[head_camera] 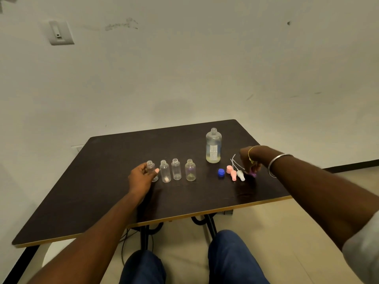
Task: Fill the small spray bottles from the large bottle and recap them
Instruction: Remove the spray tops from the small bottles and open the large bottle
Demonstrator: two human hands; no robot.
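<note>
- The left hand (143,177), at 9 o'clock on the table (82,201), curled round the leftmost small bottle (151,168). Three more small bottles (176,170) stood open just beside it, toward 3 o'clock.
- The right hand (251,159), at 3 o'clock, pinched a purple spray cap (253,174), next to the pink and white spray caps (235,174) and the blue cap (221,173).
- The large bottle (213,145) stood uncapped at 1 o'clock, near the right wrist. A careless lift of that arm would probably tip and spill it. A nudge could also topple the light small bottles together.
</note>
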